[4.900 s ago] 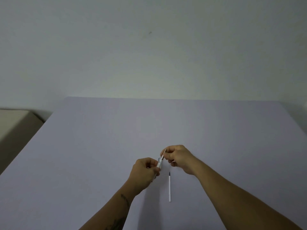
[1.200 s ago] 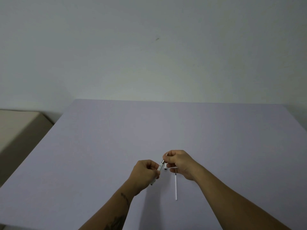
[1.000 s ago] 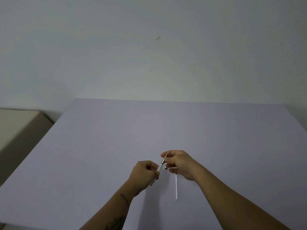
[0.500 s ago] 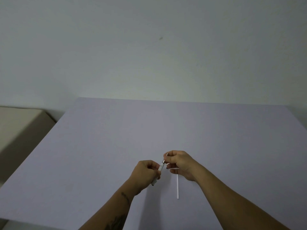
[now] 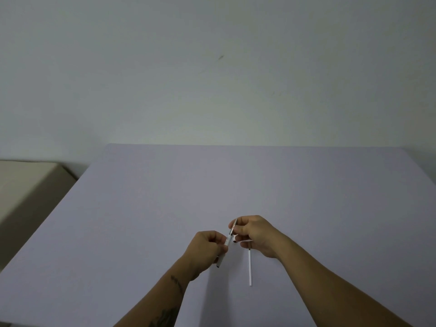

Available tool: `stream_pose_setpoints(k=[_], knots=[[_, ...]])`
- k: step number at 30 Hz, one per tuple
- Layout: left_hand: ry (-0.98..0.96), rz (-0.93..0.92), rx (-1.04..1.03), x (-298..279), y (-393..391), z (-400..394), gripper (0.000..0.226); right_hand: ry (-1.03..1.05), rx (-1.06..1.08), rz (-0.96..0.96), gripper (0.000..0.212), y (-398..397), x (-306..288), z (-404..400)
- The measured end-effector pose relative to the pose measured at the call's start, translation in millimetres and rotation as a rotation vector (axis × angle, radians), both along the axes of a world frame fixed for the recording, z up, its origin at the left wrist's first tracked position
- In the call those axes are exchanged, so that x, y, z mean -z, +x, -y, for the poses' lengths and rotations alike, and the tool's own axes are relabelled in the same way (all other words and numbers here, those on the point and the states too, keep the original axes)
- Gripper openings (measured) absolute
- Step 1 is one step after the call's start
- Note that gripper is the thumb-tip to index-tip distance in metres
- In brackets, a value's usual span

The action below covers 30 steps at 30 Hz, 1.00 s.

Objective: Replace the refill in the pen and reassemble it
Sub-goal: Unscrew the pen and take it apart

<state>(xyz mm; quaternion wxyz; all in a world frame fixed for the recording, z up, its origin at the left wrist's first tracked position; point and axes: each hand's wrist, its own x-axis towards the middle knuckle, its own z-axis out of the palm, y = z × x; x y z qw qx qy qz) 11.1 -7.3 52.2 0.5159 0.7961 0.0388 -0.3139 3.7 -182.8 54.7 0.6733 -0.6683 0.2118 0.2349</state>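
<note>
The left hand [image 5: 204, 247] is still gripping the pen barrel [image 5: 223, 253] above the counter [image 5: 146, 208], while the right hand's [image 5: 256, 233] fingers [image 5: 238, 230] are pinching a thin refill [image 5: 233, 228] at its top, seated slightly deeper than half a second ago. The spare refill [image 5: 249, 267] is lying unmoved just beneath the right hand.

The surface [image 5: 165, 208] is a plain, pale lavender-grey with no pattern. On it lies a white refill [image 5: 250, 267] with a dark tip at its far end. The pen barrel [image 5: 225, 246] is white, with a dark end showing below the left hand [image 5: 207, 249] and a thin silvery-grey part running up to the right hand [image 5: 254, 232]. The left forearm carries dark tattoo marks [image 5: 177, 283]. The wall [image 5: 212, 67] is off-white with a small dark smudge [image 5: 220, 57]. At the left edge stands something beige [image 5: 23, 175].
</note>
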Motion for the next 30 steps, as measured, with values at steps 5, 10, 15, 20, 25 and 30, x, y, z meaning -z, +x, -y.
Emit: stream_pose_setpoints(k=[5, 10, 15, 20, 25, 30], knots=[[0.014, 0.011, 0.002, -0.1, 1.6, 4.0, 0.017, 0.024, 0.010, -0.005, 0.015, 0.4, -0.6, 3.6], [0.038, 0.019, 0.014, 1.6, 2.4, 7.4, 0.018, 0.011, 0.018, -0.003, 0.010, 3.1, 2.2, 8.0], [0.057, 0.012, 0.038, 3.4, 5.3, 8.4, 0.020, 0.004, 0.000, 0.007, 0.022, 3.6, 3.2, 9.5], [0.071, 0.006, 0.053, 3.0, 7.3, 11.1, 0.023, 0.059, 0.013, -0.009, 0.018, 3.8, 7.1, 12.1], [0.077, 0.001, 0.053, 4.7, 10.3, 11.5, 0.023, 0.038, 0.031, -0.010, 0.011, 7.6, 12.2, 11.3], [0.078, -0.011, 0.043, 6.7, 12.6, 9.5, 0.023, 0.078, 0.020, 0.000, 0.021, 11.1, 13.3, 10.4]])
